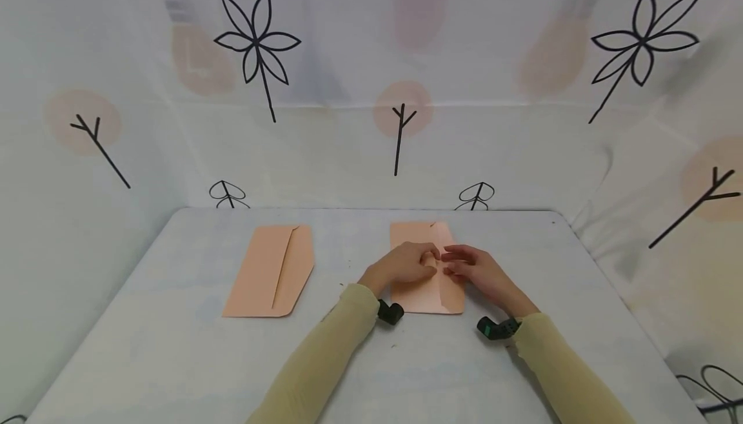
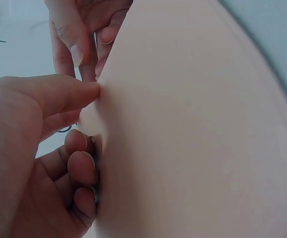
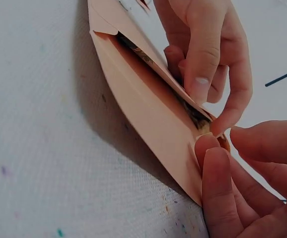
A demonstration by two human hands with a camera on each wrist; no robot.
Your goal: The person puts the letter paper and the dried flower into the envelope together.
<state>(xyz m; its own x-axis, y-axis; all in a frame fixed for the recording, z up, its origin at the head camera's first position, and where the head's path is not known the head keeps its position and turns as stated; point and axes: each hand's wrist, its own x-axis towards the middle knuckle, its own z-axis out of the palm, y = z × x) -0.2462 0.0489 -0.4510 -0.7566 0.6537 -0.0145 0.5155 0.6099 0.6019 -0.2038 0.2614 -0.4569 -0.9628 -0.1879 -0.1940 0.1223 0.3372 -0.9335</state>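
Note:
A peach paper envelope (image 1: 424,298) lies on the table under both hands, its long flap side raised and its slit parted. My left hand (image 1: 406,262) pinches the envelope's edge near the middle; in the left wrist view its thick digit presses the peach paper. From the other side my right hand (image 1: 478,275) grips the opening's edge, fingertips curled close to the left hand's. In the right wrist view a dark, patterned thing with yellowish-brown parts (image 3: 198,119) shows inside the slit. Mostly hidden by paper and fingers, its kind is unclear.
A second peach envelope (image 1: 261,272) lies to the left, flap side up. Black camera bands (image 1: 390,312) sit at the wrists. A cloth with drawn flowers and twigs (image 1: 400,140) hangs behind the white table (image 1: 191,359).

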